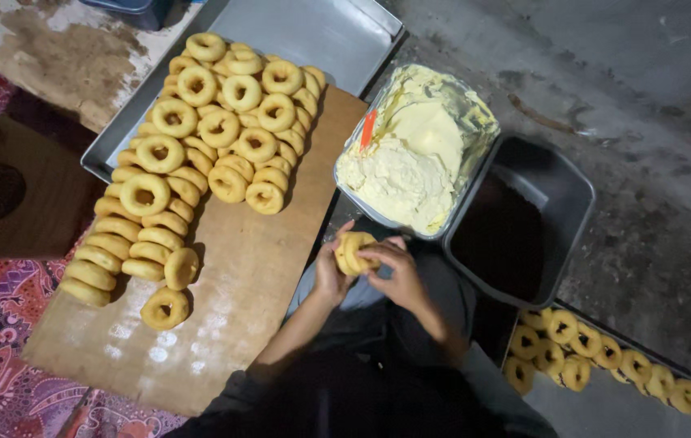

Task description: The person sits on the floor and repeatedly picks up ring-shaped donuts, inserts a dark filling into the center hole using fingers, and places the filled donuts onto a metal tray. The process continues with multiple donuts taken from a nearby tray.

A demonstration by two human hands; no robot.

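A wooden board (224, 300) at centre left bore a large heap of plain doughnuts (199, 146); a short row (597, 357) lay in the tray (605, 405) at lower right — most seemingly remained. Grey concrete floor (645, 122) filled the upper right. At centre, left hand (331, 276) and right hand (394, 272) both gripped one doughnut (354, 251) beneath the cream tin (418, 146).

one wooden board (232, 300), four metal trays (313, 32), two hands (398, 272)
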